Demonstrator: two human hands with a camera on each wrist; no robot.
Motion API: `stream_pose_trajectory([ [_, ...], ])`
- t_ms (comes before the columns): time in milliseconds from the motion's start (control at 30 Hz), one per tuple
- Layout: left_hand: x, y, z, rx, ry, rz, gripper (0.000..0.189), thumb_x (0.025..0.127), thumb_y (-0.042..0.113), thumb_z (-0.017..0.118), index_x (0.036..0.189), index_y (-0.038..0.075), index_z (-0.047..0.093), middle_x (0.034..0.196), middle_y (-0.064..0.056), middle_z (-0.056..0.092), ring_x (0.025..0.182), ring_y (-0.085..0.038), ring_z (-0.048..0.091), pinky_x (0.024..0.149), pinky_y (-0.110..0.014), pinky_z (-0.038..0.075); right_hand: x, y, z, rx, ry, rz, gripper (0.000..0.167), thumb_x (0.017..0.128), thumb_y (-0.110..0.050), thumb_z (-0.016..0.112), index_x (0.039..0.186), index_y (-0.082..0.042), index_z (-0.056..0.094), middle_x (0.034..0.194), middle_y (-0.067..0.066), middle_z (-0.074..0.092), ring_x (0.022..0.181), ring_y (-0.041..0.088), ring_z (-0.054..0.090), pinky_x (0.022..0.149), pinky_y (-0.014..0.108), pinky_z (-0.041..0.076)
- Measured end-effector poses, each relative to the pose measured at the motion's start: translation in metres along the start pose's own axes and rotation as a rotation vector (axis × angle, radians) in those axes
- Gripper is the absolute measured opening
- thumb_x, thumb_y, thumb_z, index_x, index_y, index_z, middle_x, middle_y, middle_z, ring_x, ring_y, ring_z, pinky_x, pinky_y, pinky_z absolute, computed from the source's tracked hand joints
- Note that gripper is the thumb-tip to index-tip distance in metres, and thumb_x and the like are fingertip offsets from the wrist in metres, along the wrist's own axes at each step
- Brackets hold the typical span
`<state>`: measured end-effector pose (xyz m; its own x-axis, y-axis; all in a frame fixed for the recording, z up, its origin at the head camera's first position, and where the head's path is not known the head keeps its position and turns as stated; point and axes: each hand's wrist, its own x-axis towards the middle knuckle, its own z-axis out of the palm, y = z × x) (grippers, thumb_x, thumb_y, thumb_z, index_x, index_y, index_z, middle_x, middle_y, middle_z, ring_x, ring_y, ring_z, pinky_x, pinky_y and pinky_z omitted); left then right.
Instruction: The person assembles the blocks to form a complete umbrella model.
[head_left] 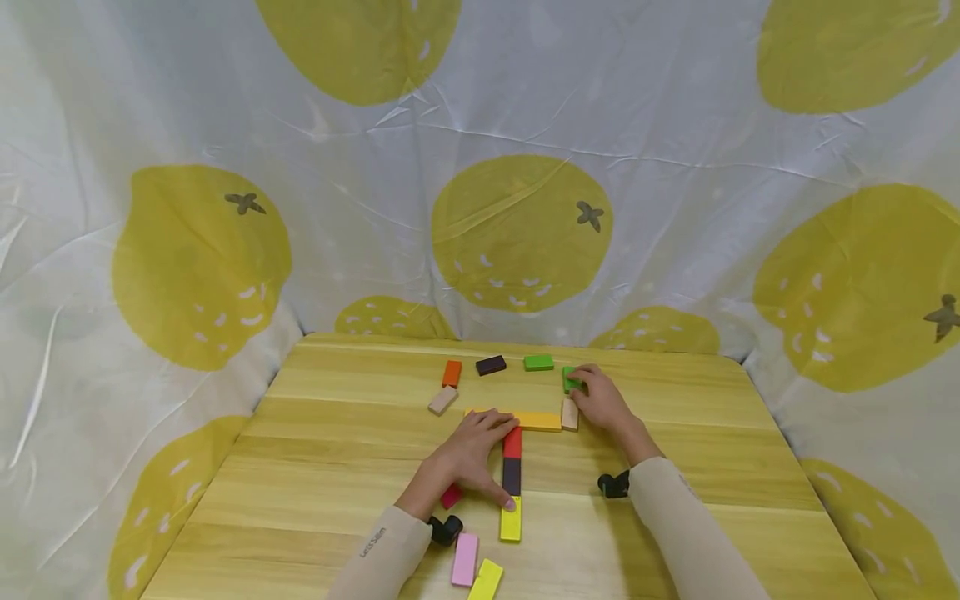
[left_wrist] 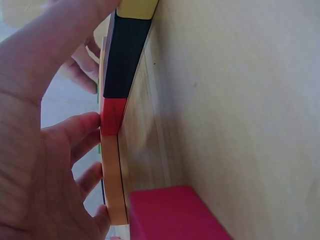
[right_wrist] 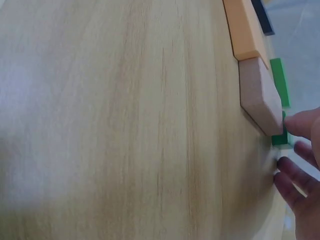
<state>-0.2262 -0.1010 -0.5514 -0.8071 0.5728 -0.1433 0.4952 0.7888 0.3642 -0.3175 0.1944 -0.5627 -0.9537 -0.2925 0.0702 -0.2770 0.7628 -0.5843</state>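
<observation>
Spread over a T of wooden blocks is my left hand [head_left: 463, 454]. Its fingertips rest on the orange bar [head_left: 540, 422] and near the red block [head_left: 512, 442], while the thumb touches the yellow block [head_left: 511, 525]. A dark block [head_left: 512, 477] lies between red and yellow. My right hand [head_left: 603, 402] pinches a green block [head_left: 568, 386] between thumb and fingers, just beyond a plain wood block [head_left: 570, 415] that touches the bar's right end. In the right wrist view, that plain block [right_wrist: 259, 95] partly hides the green one.
Along the far side lie another green block [head_left: 538, 363], a dark block [head_left: 491, 365], an orange-red block [head_left: 452, 373] and a plain block [head_left: 443, 400]. Nearer are a crimson block [left_wrist: 172, 215], a pink block [head_left: 465, 558] and a second yellow block [head_left: 486, 580]. A lemon-print curtain [head_left: 675, 250] surrounds the table.
</observation>
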Motion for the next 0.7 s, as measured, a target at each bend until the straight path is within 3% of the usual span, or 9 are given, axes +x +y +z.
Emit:
stream_pose_trajectory([
  [233, -0.0009, 0.0016, -0.0011, 0.001, 0.007, 0.005, 0.133, 0.055, 0.082, 0.083, 0.164, 0.027, 0.030, 0.167, 0.006, 0.030, 0.155, -0.030, 0.025, 0.126, -0.054, 0.028, 0.0029, 0.0041, -0.0013, 0.012, 0.005, 0.011, 0.037, 0.103, -0.011, 0.060, 0.138, 0.001, 0.060, 0.161, 0.027, 0.037, 0.146, 0.050, 0.038, 0.118, 0.063, 0.036],
  [433, 0.0002, 0.0005, -0.0014, 0.001, 0.001, -0.001, 0.134, 0.055, 0.083, 0.082, 0.164, 0.028, 0.029, 0.167, 0.007, 0.029, 0.155, -0.030, 0.025, 0.125, -0.054, 0.029, 0.0057, 0.0029, -0.0027, 0.038, -0.009, -0.006, 0.035, 0.104, -0.010, 0.059, 0.138, 0.001, 0.061, 0.157, 0.024, 0.045, 0.141, 0.047, 0.046, 0.113, 0.061, 0.043],
  [700, 0.0003, -0.0009, 0.0001, -0.003, -0.002, 0.003, 0.134, 0.055, 0.083, 0.083, 0.164, 0.029, 0.028, 0.168, 0.007, 0.028, 0.156, -0.030, 0.024, 0.127, -0.054, 0.026, 0.0057, -0.0024, 0.0008, 0.078, 0.004, 0.090, 0.035, 0.106, -0.014, 0.057, 0.139, -0.003, 0.061, 0.139, 0.024, 0.059, 0.120, 0.040, 0.061, 0.096, 0.055, 0.054],
])
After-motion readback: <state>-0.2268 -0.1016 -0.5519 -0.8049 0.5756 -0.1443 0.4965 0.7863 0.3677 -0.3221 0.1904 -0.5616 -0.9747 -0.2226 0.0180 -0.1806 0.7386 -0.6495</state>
